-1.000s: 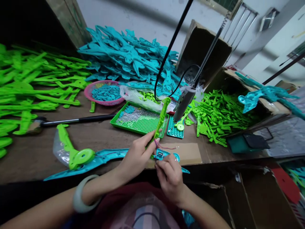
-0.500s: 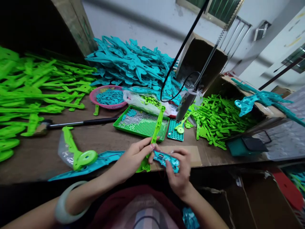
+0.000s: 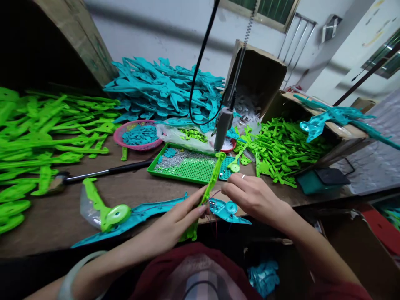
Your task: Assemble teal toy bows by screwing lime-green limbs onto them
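Observation:
My left hand (image 3: 190, 211) is closed around a long green plastic part (image 3: 213, 179) that stands up slanted above the table edge. Just right of it lies a blue plastic part (image 3: 229, 210) with a round disc, a small metal piece and thin red wires. My right hand (image 3: 245, 189) is above that blue part, fingers pinched near a thin wire; what they hold is too small to make out. To the left, a green part with a round disc (image 3: 117, 216) rests on a long blue part (image 3: 146, 212).
Behind my hands sit a green tray (image 3: 200, 181) of small metal pieces and a small blue tray (image 3: 224, 174). An electric driver (image 3: 223, 127) hangs above. Further back are a pink basket (image 3: 117, 135), blue parts (image 3: 165, 89) and green parts (image 3: 281, 150). A black-handled tool (image 3: 125, 167) lies left.
My right hand has let go of the blue part and moved up and right, its fingers now beside the wire. The hanging driver has swung left and more upright. My left hand still holds the green part.

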Available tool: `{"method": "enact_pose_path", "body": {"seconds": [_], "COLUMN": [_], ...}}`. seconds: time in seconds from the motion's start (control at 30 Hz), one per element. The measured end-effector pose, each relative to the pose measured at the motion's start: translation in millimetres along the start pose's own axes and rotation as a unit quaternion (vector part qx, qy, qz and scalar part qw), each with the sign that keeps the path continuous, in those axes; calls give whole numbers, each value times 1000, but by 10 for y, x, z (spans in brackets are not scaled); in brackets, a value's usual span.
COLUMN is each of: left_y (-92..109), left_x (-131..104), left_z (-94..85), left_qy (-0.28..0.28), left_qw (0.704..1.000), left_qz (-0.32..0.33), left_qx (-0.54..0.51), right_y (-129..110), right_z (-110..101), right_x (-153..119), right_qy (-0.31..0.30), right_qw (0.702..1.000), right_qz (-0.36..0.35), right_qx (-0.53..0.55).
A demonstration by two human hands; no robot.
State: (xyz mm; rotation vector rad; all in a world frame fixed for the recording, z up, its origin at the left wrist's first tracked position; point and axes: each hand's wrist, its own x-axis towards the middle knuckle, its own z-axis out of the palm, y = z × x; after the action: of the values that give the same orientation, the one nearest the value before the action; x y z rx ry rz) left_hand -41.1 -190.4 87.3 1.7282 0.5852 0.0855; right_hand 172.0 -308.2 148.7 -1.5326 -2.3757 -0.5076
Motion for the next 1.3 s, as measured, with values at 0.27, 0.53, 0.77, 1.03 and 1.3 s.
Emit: {"method": "enact_pose_path", "body": {"seconds": [0.27, 0.53, 0.77, 1.03, 1.3], "left_y": [180, 316, 328, 308, 156], "left_x": [36, 117, 191, 302, 364], "left_z": [80, 134, 143, 126, 173], "left_qy": [-41, -30, -42, -33, -43], "left_qw": [997, 997, 998, 993, 990], "left_qz": [22, 38, 40, 43, 56], "left_qx": [-54, -54, 27, 105, 124], "right_y": [-25, -76, -90, -132, -98], "right_z": [195, 197, 286, 354, 316], "right_x": [87, 26, -16, -79, -162], "right_qy": [58, 102, 62, 17, -9], "right_qw": [969, 933, 946, 978, 978], "right_qz": [171, 237, 224, 188, 149], "right_qx": [169, 250, 226, 92, 149]}}
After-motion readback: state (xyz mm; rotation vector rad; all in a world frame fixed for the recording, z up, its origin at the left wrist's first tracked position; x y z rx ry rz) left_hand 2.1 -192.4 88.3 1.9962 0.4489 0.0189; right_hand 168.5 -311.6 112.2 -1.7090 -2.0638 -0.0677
